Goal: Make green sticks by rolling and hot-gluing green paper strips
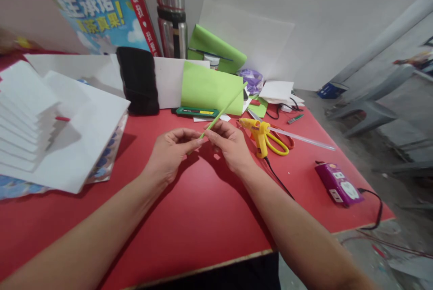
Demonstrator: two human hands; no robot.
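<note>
Both hands pinch a narrow light-green paper strip (227, 106) above the red table. My left hand (172, 148) is closed at its lower end, thumb against fingers. My right hand (228, 141) grips it just above, and the rest of the strip slants up and to the right. Behind the hands lies a green utility knife (198, 112) beside a sheet of green paper (213, 87). To the right of my right hand rests a yellow glue gun (257, 134) with a clear glue stick (304, 139) in its back, lying over scissors (279, 145).
At the left, a white stepped paper model (20, 132) stands on a white board (88, 145). A black phone (138, 80) leans upright, with a steel thermos (172, 24) behind. A purple power box (339, 184) with a cord sits near the right table edge (365, 197).
</note>
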